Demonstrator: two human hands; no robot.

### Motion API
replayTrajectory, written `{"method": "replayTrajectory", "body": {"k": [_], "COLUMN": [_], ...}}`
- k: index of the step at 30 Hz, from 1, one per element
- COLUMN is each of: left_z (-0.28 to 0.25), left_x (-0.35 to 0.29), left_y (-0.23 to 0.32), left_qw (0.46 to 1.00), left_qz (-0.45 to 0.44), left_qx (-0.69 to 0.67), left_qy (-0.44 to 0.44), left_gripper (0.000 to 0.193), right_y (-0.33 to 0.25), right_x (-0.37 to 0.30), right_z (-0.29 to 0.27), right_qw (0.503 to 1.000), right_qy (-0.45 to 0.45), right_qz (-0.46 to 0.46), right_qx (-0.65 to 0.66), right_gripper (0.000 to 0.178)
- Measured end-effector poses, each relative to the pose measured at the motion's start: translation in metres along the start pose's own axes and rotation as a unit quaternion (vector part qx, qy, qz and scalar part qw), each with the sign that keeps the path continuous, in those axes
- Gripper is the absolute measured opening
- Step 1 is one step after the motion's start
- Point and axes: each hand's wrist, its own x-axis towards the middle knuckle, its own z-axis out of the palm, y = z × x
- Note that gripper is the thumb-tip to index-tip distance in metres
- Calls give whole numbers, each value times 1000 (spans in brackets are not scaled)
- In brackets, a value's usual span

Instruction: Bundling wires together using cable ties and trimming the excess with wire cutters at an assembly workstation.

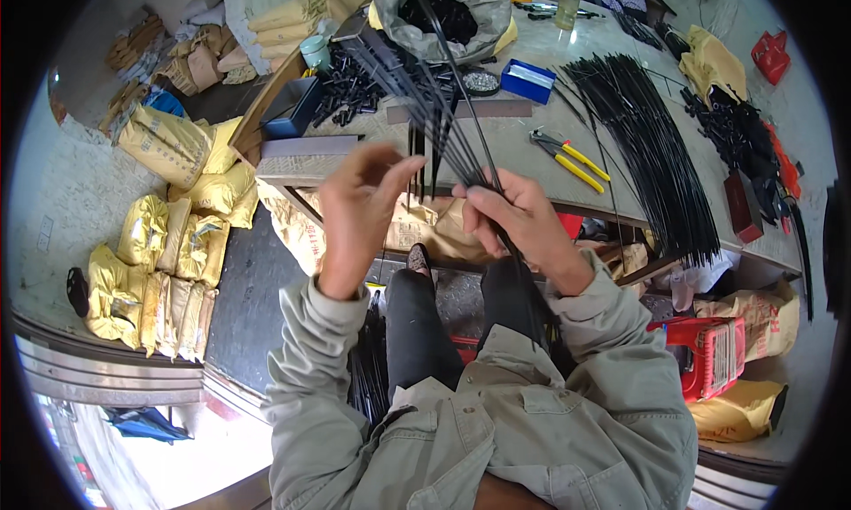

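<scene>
My right hand (521,213) is closed around a bundle of thin black rods (456,147), which fan out, blurred, toward the far side of the table. Their other ends run down past my wrist toward my lap. My left hand (362,204) is raised to the left of the bundle, its fingers loosely curled and the thumb apart, with nothing visible in it. Its fingers are slightly smeared by motion. On the table to the right lie yellow-handled pincers (574,162). Beyond them rests a big spread of long black rods (651,147), overhanging the near edge.
Small black fittings (355,85) are heaped at the table's left, beside a dark blue bin (292,109). A grey sack (483,36) of black pieces stands at the back, near a blue box (528,82). Yellow sacks (142,231) line the left floor; a red crate (709,355) is at right.
</scene>
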Motion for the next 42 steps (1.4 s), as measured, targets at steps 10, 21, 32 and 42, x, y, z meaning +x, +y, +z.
{"method": "replayTrajectory", "body": {"k": [10, 21, 32, 42], "left_z": [28, 41, 53, 0], "left_x": [10, 69, 179, 122], "left_y": [-9, -9, -120, -162], "left_qw": [930, 957, 871, 882], "left_qz": [-6, 179, 369, 248], "left_qx": [-357, -228, 311, 308], "left_qy": [81, 23, -91, -257], "left_gripper": [23, 20, 32, 90], "right_y": [-13, -45, 33, 192], "right_x": [-17, -7, 12, 46], "right_z": [5, -22, -41, -41], "right_qw": [981, 985, 992, 989], "right_qy": [-140, -79, -69, -2], "right_qz": [102, 138, 49, 38], "right_qx": [87, 63, 95, 146], "right_gripper": [24, 25, 19, 18]}}
